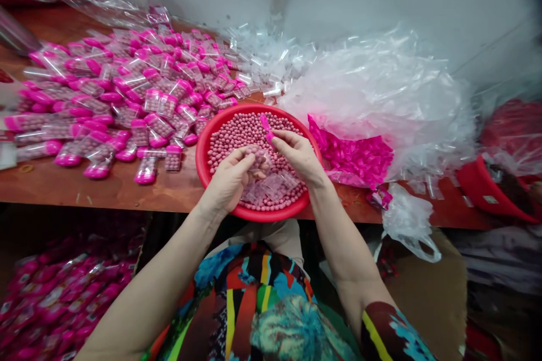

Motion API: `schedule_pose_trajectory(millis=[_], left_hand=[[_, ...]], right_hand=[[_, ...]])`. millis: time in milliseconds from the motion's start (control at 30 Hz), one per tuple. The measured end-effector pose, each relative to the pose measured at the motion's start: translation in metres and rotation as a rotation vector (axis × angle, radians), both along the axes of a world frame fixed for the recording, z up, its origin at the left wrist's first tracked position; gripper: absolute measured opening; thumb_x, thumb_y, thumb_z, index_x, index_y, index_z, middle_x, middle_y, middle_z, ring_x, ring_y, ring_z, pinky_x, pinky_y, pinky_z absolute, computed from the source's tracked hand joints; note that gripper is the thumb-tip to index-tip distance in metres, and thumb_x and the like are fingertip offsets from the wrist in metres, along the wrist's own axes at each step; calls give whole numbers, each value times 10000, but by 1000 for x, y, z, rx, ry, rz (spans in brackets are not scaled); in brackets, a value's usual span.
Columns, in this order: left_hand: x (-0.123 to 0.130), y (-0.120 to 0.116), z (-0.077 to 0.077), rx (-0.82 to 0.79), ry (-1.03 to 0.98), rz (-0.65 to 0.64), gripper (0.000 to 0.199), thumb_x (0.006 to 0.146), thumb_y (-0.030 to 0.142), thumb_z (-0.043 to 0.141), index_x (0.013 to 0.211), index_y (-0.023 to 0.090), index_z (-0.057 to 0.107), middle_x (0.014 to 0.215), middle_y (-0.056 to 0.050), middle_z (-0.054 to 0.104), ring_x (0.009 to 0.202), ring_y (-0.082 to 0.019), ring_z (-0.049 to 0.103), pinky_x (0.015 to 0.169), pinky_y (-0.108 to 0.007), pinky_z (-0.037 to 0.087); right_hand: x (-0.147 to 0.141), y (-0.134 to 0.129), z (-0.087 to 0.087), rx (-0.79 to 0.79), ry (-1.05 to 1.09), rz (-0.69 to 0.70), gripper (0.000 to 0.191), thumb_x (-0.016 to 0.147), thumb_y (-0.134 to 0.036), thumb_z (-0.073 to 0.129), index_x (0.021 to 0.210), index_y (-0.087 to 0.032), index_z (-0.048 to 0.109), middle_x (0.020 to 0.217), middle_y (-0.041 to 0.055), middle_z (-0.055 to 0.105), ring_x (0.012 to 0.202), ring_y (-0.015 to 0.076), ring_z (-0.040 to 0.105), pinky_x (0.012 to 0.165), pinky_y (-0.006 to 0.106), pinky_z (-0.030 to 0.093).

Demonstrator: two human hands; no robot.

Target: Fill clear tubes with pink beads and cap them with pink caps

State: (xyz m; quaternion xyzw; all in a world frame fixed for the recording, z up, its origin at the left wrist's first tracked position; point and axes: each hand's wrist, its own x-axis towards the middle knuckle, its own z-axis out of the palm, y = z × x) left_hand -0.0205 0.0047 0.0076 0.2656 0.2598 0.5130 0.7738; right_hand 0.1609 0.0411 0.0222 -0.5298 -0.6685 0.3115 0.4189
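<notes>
A red basin (202, 152) full of small pink balls (237, 131) stands at the table's front edge. Over it, my left hand (228, 180) is closed around a small clear container (258, 161) with pink balls in it. To the right, also above the balls, my right hand (300, 157) pinches a bright pink plastic cap (266, 126) between thumb and fingers. The cap is apart from the container. Several clear containers (271, 187) lie on the balls in the near part of the basin.
Left of the basin spreads a big heap of filled, pink-capped containers (148, 82). On the right are loose pink caps (359, 152) and a large clear plastic bag (381, 84). A red tub (483, 186) sits at far right. Pink packages (63, 299) fill the space below left.
</notes>
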Motion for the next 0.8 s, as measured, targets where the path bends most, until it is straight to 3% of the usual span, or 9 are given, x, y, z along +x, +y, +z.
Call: schedule_pose_trajectory(millis=[67,133,233,333,433,633,800], left_hand=[[0,0,-2,19,12,-14,311,798,247,806,1064,161,669,944,-38,710,758,-151,693,608,-241,531],[1,-1,-3,36,33,-19,311,790,272,826,1028,148,669,890,-28,689,697,-135,670,554,-218,490],[1,-2,-4,55,45,0,329,777,319,851,976,140,659,842,-10,653,632,-103,623,507,-189,424],[1,-2,-4,66,44,-4,371,772,370,860,975,137,654,834,-9,638,618,-88,595,492,-176,381],[0,-3,-3,57,58,-22,387,765,390,866,971,135,661,815,-5,621,606,-77,574,481,-166,349],[-1,-4,-2,25,53,-63,333,768,369,873,961,153,710,853,-4,629,634,-60,550,556,-169,425],[-4,-2,-5,21,25,-101,300,788,357,858,965,151,732,852,-12,659,636,-70,568,527,-171,389]], right_hand=[[-4,-14,10,-27,86,87,350,976,-436,624,1209,-201,735,1105,54,762,961,200,700,895,355,571],[-9,-23,14,31,8,124,313,974,-416,624,1167,-212,762,1064,49,748,973,192,687,910,346,564],[-16,-27,14,124,-109,105,289,992,-390,603,1156,-221,771,1051,53,731,998,189,672,934,342,556],[-19,-26,12,144,-87,93,292,1002,-361,602,1219,-222,739,1127,59,738,1037,187,674,958,341,553],[-19,-27,10,212,-126,109,254,1015,-325,593,1195,-234,747,1073,53,733,994,183,668,921,336,556],[-20,-37,9,344,-216,76,260,1038,-303,562,1203,-253,757,966,57,663,904,181,642,810,322,559],[-18,-40,9,308,-109,42,250,1030,-290,574,1201,-249,752,995,53,676,867,165,643,802,326,571]])
